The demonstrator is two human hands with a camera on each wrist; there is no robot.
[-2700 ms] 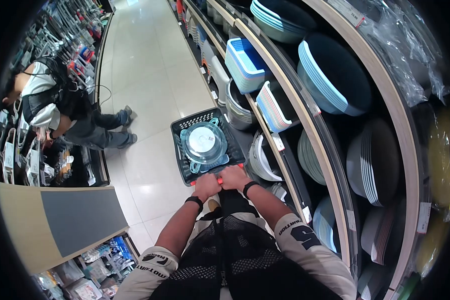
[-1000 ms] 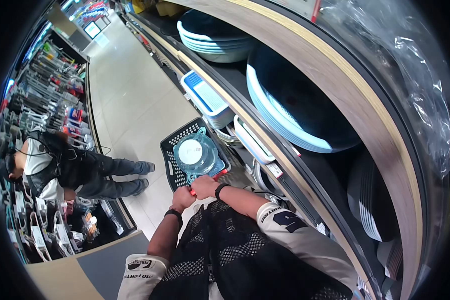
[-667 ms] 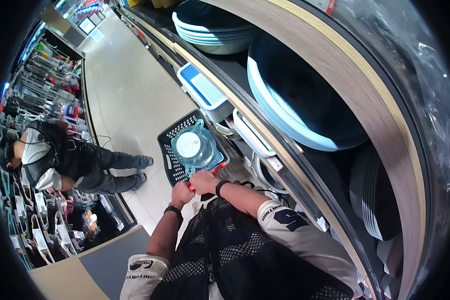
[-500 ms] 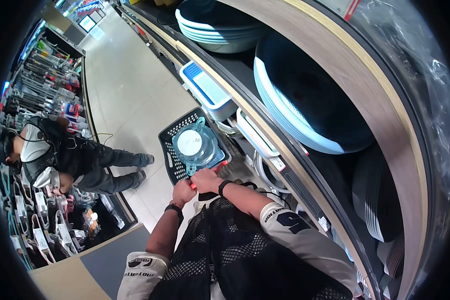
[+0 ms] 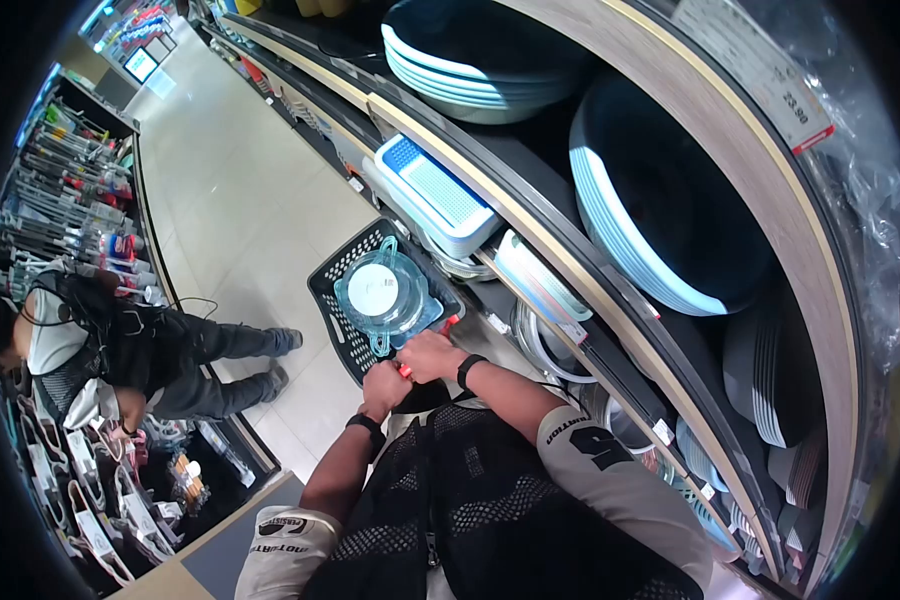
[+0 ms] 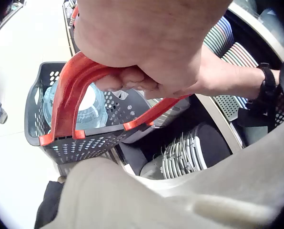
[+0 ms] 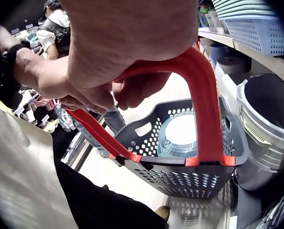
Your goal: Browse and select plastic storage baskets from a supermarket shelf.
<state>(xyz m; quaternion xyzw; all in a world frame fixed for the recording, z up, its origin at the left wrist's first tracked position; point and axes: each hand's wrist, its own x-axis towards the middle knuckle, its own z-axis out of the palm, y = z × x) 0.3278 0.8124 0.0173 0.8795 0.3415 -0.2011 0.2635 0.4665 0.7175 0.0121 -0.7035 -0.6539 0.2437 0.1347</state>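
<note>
My left hand point(image 5: 382, 388) and right hand point(image 5: 432, 355) grip the red handle point(image 6: 68, 95) of a dark shopping basket point(image 7: 180, 176) side by side, fingers curled round it. The basket, with perforated walls, is in front of my body in the head view. Inside lies a clear blue-tinted round container point(image 5: 395, 310) with a white round label point(image 5: 373, 290) on top and teal looped pieces at two sides. Part of a flat blue item point(image 5: 432, 318) shows beneath it. In both wrist views the handle rises from the basket's near rim into my hands.
Shelves on the right hold stacked basins point(image 5: 660, 240), blue-and-white baskets point(image 5: 435, 195) and buckets point(image 7: 266, 114), close beside the basket. At left, a person point(image 5: 120, 340) stands at a rack of hanging goods point(image 5: 80, 200). A tiled aisle point(image 5: 230, 180) runs ahead between them.
The head view has turned, so the aisle slants up-left and the shelf basins look larger. Lately the shelf goods have slid right in view. Both hands keep hold of the basket handle.
</note>
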